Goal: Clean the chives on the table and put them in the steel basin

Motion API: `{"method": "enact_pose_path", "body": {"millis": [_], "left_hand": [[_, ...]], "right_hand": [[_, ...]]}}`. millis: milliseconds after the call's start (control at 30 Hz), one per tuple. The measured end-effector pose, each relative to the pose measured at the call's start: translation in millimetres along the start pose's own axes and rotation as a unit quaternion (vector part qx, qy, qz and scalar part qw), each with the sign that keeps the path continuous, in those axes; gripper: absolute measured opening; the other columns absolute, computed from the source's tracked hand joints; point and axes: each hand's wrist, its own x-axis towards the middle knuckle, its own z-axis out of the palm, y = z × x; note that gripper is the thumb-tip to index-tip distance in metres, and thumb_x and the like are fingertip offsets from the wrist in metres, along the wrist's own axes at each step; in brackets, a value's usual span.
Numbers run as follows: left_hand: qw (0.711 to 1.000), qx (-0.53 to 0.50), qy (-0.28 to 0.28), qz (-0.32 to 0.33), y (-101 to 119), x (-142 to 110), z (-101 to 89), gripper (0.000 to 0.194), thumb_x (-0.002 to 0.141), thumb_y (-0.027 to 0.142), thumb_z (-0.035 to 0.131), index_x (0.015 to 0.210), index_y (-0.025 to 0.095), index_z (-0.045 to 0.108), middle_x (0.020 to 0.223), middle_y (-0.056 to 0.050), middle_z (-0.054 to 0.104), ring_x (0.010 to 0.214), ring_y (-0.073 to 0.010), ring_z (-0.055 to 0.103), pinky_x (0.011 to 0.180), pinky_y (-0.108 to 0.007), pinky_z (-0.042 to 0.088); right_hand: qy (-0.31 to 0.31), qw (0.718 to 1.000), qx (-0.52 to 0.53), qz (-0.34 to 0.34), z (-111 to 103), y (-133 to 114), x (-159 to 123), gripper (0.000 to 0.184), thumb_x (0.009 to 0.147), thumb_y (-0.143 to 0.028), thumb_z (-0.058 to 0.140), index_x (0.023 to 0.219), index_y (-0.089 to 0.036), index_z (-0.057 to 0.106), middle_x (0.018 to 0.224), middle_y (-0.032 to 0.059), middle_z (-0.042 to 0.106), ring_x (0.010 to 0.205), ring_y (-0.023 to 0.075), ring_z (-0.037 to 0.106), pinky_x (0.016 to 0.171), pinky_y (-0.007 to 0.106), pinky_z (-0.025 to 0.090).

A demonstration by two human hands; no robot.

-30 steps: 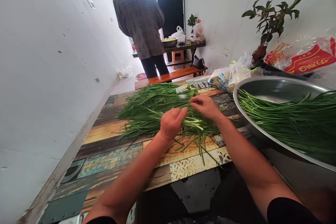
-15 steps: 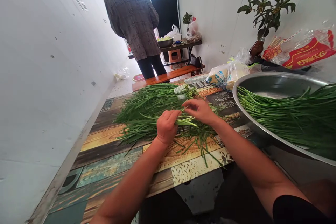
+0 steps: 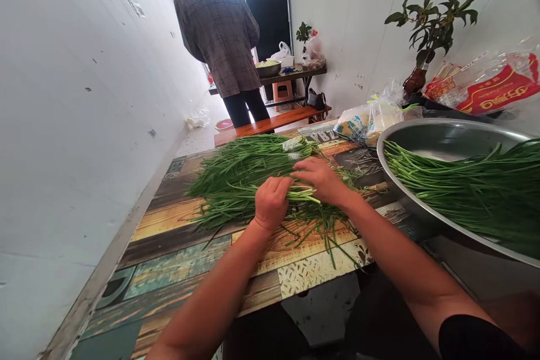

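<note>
My left hand (image 3: 271, 202) is closed around a small bunch of garlic chives (image 3: 306, 193), the pale stem ends sticking out to the right and the leaves trailing left. Right beside those stems is my right hand (image 3: 318, 179), its fingers stretched out and slightly apart at the bunch; the thumb is mostly hidden. Behind both hands lies a large pile of garlic chives (image 3: 240, 163), with a bundle bound in a whitish wrap (image 3: 292, 144) at its right end. Loose trimmings (image 3: 327, 230) are scattered under and in front of my right hand.
On the right stands a big steel basin (image 3: 405, 211) holding garlic chives. A plastic bag (image 3: 358, 124), a potted plant (image 3: 415, 80) and red packaging (image 3: 500, 87) are behind it. Past the patterned table (image 3: 177, 259), a person (image 3: 221, 34) stands facing away beside a bench (image 3: 274, 122).
My right hand's fingers have shifted slightly and flattened over the stem ends. My left hand keeps its hold on the bunch. The whole view has drifted a little.
</note>
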Motion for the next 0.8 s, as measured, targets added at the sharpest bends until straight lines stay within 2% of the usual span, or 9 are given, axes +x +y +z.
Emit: {"method": "enact_pose_path", "body": {"millis": [100, 267, 333, 433, 500, 567, 633, 700, 800], "left_hand": [[1.0, -0.012, -0.001, 0.002, -1.4, -1.9, 2.5, 0.017, 0.09, 0.015, 0.045, 0.09, 0.018, 0.061, 0.082, -0.006, 0.066, 0.075, -0.0175, 0.058, 0.07, -0.029, 0.044], [0.999, -0.049, 0.013, -0.013, -1.3, -4.3, 6.7, 0.018, 0.088, 0.011, 0.045, 0.094, 0.017, 0.06, 0.084, -0.005, 0.067, 0.078, -0.0177, 0.058, 0.072, -0.028, 0.044], [0.998, -0.058, 0.026, -0.014, 0.6, -3.6, 6.1, 0.017, 0.088, 0.012, 0.045, 0.094, 0.017, 0.06, 0.084, -0.005, 0.067, 0.077, -0.0176, 0.058, 0.072, -0.028, 0.044], [0.998, -0.052, 0.037, -0.004, 3.1, -1.8, 3.7, 0.015, 0.088, 0.012, 0.047, 0.093, 0.017, 0.06, 0.084, -0.006, 0.067, 0.076, -0.0175, 0.057, 0.072, -0.028, 0.044], [0.998, -0.049, 0.038, 0.002, 3.2, -1.4, 2.7, 0.015, 0.087, 0.011, 0.048, 0.093, 0.017, 0.06, 0.083, -0.006, 0.067, 0.076, -0.0175, 0.057, 0.072, -0.028, 0.044], [0.998, -0.051, 0.034, 0.0, 2.0, -2.1, 3.0, 0.016, 0.087, 0.01, 0.047, 0.093, 0.017, 0.061, 0.083, -0.005, 0.067, 0.076, -0.0176, 0.057, 0.072, -0.028, 0.044], [0.998, -0.052, 0.029, -0.004, 0.4, -3.4, 4.3, 0.017, 0.087, 0.01, 0.047, 0.094, 0.017, 0.061, 0.084, -0.006, 0.067, 0.077, -0.0178, 0.057, 0.073, -0.028, 0.044], [0.998, -0.051, 0.026, -0.003, -0.8, -4.7, 5.8, 0.018, 0.087, 0.01, 0.047, 0.095, 0.016, 0.061, 0.085, -0.006, 0.068, 0.078, -0.0182, 0.057, 0.073, -0.029, 0.044], [0.999, -0.047, 0.027, 0.008, -1.0, -5.1, 6.7, 0.019, 0.087, 0.009, 0.046, 0.095, 0.015, 0.062, 0.087, -0.007, 0.068, 0.079, -0.0185, 0.057, 0.074, -0.029, 0.045]], "right_hand": [[-0.012, 0.999, 0.016, 0.026, 0.1, 2.4, 0.4, 0.028, 0.091, -0.037, 0.052, 0.087, -0.021, 0.074, 0.088, 0.008, 0.072, 0.09, 0.0208, 0.06, 0.085, 0.037, 0.043], [0.047, 0.972, 0.199, 0.117, -2.6, -4.3, 0.4, 0.026, 0.086, -0.038, 0.059, 0.077, -0.019, 0.073, 0.081, 0.0054, 0.073, 0.078, 0.017, 0.063, 0.076, 0.03, 0.047], [0.085, 0.94, 0.267, 0.195, 1.4, -11.7, 2.2, 0.023, 0.081, -0.038, 0.063, 0.075, -0.018, 0.073, 0.079, 0.0044, 0.073, 0.076, 0.0167, 0.064, 0.073, 0.029, 0.048], [0.135, 0.869, 0.368, 0.302, 7.6, -18.5, 6.7, 0.024, 0.074, -0.041, 0.066, 0.071, -0.017, 0.071, 0.074, 0.0032, 0.072, 0.07, 0.0153, 0.063, 0.069, 0.028, 0.048], [0.176, 0.819, 0.426, 0.342, 7.5, -16.8, 8.9, 0.029, 0.07, -0.046, 0.068, 0.068, -0.017, 0.068, 0.07, 0.0022, 0.069, 0.066, 0.0142, 0.062, 0.068, 0.028, 0.049], [0.211, 0.795, 0.435, 0.366, 3.2, -11.3, 9.2, 0.034, 0.067, -0.05, 0.07, 0.063, -0.017, 0.064, 0.064, 0.0008, 0.065, 0.062, 0.0125, 0.058, 0.066, 0.027, 0.048], [0.227, 0.814, 0.378, 0.379, -3.0, -5.4, 7.5, 0.04, 0.067, -0.053, 0.07, 0.055, -0.017, 0.057, 0.055, -0.0014, 0.058, 0.055, 0.0103, 0.052, 0.061, 0.026, 0.044], [0.21, 0.86, 0.294, 0.361, -8.0, -2.0, 4.9, 0.041, 0.07, -0.053, 0.068, 0.056, -0.017, 0.056, 0.056, -0.0019, 0.055, 0.055, 0.0098, 0.048, 0.058, 0.025, 0.041], [0.113, 0.931, 0.233, 0.256, -9.4, -2.8, 2.1, 0.03, 0.077, -0.046, 0.065, 0.081, -0.017, 0.067, 0.077, 0.0021, 0.064, 0.071, 0.0131, 0.056, 0.063, 0.025, 0.043]]}}
